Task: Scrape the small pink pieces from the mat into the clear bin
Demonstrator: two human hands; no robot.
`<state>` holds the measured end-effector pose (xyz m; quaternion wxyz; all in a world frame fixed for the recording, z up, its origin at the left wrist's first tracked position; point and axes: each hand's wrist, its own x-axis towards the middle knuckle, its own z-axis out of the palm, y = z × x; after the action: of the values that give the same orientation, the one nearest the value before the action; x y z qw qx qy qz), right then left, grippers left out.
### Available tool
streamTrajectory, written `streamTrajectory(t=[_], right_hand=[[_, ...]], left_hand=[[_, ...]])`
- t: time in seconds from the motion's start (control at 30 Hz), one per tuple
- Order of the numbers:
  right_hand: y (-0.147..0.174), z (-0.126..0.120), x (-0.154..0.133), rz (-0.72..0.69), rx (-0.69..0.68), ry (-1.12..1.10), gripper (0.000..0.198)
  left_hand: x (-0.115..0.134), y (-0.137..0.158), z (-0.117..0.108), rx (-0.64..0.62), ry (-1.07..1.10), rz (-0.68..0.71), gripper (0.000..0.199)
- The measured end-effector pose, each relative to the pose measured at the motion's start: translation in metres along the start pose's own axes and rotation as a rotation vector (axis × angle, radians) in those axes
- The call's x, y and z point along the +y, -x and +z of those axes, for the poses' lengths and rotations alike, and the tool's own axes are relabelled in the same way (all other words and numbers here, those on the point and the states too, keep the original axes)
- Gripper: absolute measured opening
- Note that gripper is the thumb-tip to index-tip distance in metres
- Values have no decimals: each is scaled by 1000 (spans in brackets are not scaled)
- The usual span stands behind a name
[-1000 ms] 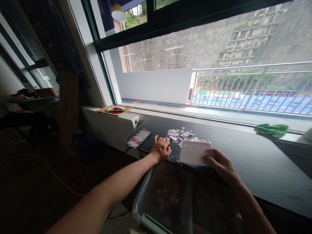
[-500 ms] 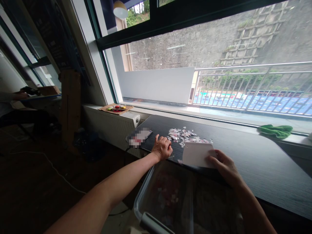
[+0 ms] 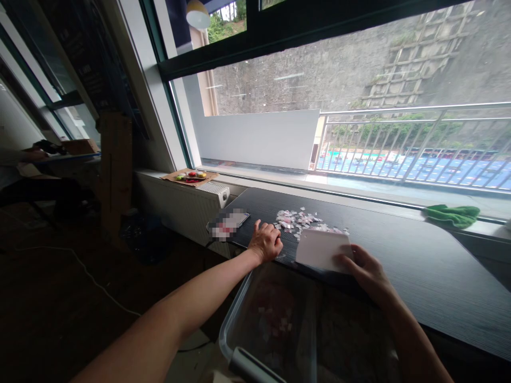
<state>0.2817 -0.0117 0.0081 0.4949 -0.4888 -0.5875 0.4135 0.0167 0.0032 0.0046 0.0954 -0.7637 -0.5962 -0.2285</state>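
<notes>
My right hand (image 3: 369, 274) grips the right end of a white flat scraper (image 3: 321, 250), thumb on its near face and fingers behind. The scraper is tilted at the front edge of the dark table (image 3: 403, 250). Just behind it lies a loose pile of small paper scraps (image 3: 297, 219), partly covered by it. Left of the scraper, my left hand (image 3: 265, 243) rests at the table edge, most fingers curled and one raised; what is under them is hidden. Below the edge stands a clear plastic bin (image 3: 227, 330) with more scraps (image 3: 285, 324) inside.
A phone (image 3: 239, 218), partly pixelated, lies at the table's left corner. A green cloth (image 3: 451, 215) is on the windowsill at right. Colourful items on cardboard (image 3: 170, 177) sit on the sill at left. A person's arm (image 3: 26, 156) shows far left.
The scraper has shifted slightly left and toward the table edge in my right hand. A few scraps at the edge beside it are gone from view. My left hand stays still.
</notes>
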Motion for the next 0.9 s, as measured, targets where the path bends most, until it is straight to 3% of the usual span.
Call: streamTrajectory(t=[0.3,0.6,0.8,0.9], right_hand=[[3,-1,-4,6,-86,-14,46],[1,-2,0,-15,-36,-11,48],[-5,-10,4,31,291,-114,50],[-6,-6,4,31,311,-147,50]], left_hand=[[-1,0,0,0,-8,1,13],[-1,0,1,15,30,0,10],[-2,2,2,57,66,-35,7],[-5,3,4,94,112,-48,5]])
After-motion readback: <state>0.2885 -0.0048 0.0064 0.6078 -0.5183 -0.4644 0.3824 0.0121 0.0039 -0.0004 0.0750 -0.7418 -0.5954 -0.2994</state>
